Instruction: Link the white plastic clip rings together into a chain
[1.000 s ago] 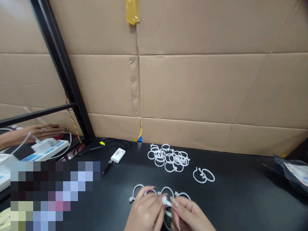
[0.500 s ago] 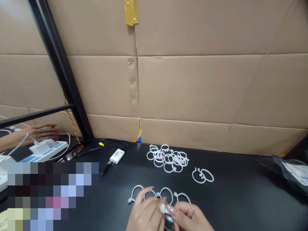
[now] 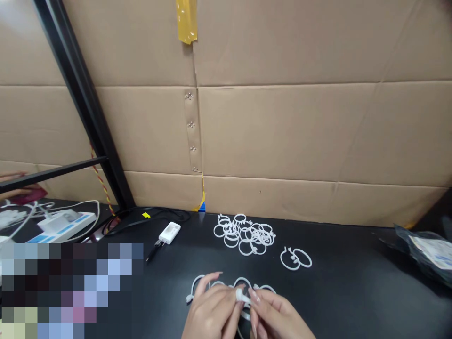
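My left hand [image 3: 213, 308] and my right hand [image 3: 278, 313] meet low in the middle of the view, both with bent fingers closed on one white plastic ring [image 3: 243, 296]. Its pale knobbed end shows between my fingertips, while much of the loop is hidden by my hands. Just behind them lies a row of similar open rings [image 3: 197, 285] with small knobbed ends, partly covered by my left hand. Farther back is a loose pile of white rings [image 3: 246, 247]. Two more linked or overlapping rings [image 3: 304, 258] lie to the right of the pile.
A white adapter [image 3: 170, 233] with a black plug lies left of the pile. At far left are a power strip [image 3: 83, 221], cables and another person's hand [image 3: 16, 193]. A black plastic bag [image 3: 423, 249] sits at right; a cardboard wall [image 3: 282, 132] closes the back.
My fingers have shifted slightly around the ring, showing more of its knobbed end. At far left, the other person's hand has moved left with a dark red thing. The view has tilted a little.
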Action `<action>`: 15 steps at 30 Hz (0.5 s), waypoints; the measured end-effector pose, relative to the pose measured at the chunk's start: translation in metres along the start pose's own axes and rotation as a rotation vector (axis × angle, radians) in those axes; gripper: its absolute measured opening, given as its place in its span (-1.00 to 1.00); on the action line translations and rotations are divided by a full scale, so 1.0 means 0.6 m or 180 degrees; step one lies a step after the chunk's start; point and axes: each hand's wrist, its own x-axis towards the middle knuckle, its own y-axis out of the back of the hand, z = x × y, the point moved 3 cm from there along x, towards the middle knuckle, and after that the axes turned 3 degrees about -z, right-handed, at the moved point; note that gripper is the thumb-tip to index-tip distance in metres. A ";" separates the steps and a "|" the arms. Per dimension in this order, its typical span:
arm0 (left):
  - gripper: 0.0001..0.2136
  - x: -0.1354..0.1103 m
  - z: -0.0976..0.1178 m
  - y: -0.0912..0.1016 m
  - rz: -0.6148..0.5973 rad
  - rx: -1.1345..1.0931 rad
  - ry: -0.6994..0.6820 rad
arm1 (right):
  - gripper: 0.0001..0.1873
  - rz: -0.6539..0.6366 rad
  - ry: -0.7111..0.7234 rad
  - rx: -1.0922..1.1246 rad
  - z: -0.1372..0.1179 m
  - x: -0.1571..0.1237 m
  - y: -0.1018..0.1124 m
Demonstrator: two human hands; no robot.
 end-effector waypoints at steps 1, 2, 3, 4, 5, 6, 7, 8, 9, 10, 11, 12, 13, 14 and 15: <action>-0.81 0.004 -0.001 0.004 -0.0065 -0.0036 0.0027 | -0.49 -0.0059 0.0040 0.0130 -0.006 0.000 0.001; -0.83 0.007 -0.002 0.007 -0.0133 -0.0052 0.0060 | -0.51 -0.0067 0.0095 0.0186 -0.015 -0.001 0.005; -0.82 0.009 -0.004 0.009 -0.0192 -0.0051 0.0100 | -0.54 0.0005 0.0158 0.0140 -0.026 -0.003 0.011; -0.79 0.009 -0.007 0.011 -0.0236 -0.0041 0.0152 | -0.57 0.0155 0.0228 -0.0059 -0.038 -0.005 0.019; -0.74 0.009 -0.010 0.012 -0.0257 -0.0036 0.0221 | -0.60 0.0357 0.0343 -0.0367 -0.052 -0.007 0.030; -0.71 0.007 -0.014 0.013 -0.0249 -0.0044 0.0304 | -0.61 0.0559 0.0443 -0.0768 -0.065 -0.009 0.041; -0.68 0.005 -0.018 0.014 -0.0233 -0.0059 0.0390 | -0.61 0.0714 0.0566 -0.1228 -0.078 -0.011 0.051; -0.67 0.003 -0.021 0.014 -0.0215 -0.0064 0.0464 | -0.62 0.0828 0.0692 -0.1629 -0.088 -0.013 0.059; -0.66 0.000 -0.024 0.014 -0.0203 -0.0056 0.0515 | -0.64 0.0922 0.0826 -0.2135 -0.096 -0.016 0.066; -0.65 -0.002 -0.026 0.014 -0.0203 -0.0038 0.0543 | -0.66 0.0990 0.0945 -0.2656 -0.102 -0.019 0.069; -0.64 -0.003 -0.027 0.013 -0.0209 -0.0012 0.0558 | -0.69 0.1044 0.1023 -0.3177 -0.104 -0.023 0.071; -0.63 -0.005 -0.028 0.012 -0.0219 0.0017 0.0569 | -0.71 0.1076 0.1062 -0.3695 -0.104 -0.027 0.071; -0.62 -0.006 -0.029 0.011 -0.0227 0.0041 0.0582 | -0.73 0.1064 0.1050 -0.4100 -0.102 -0.032 0.069; -0.61 -0.007 -0.029 0.010 -0.0229 0.0057 0.0592 | -0.74 0.1011 0.1006 -0.4326 -0.098 -0.037 0.067; -0.60 -0.007 -0.029 0.009 -0.0222 0.0066 0.0601 | -0.76 0.0938 0.0993 -0.4449 -0.095 -0.041 0.063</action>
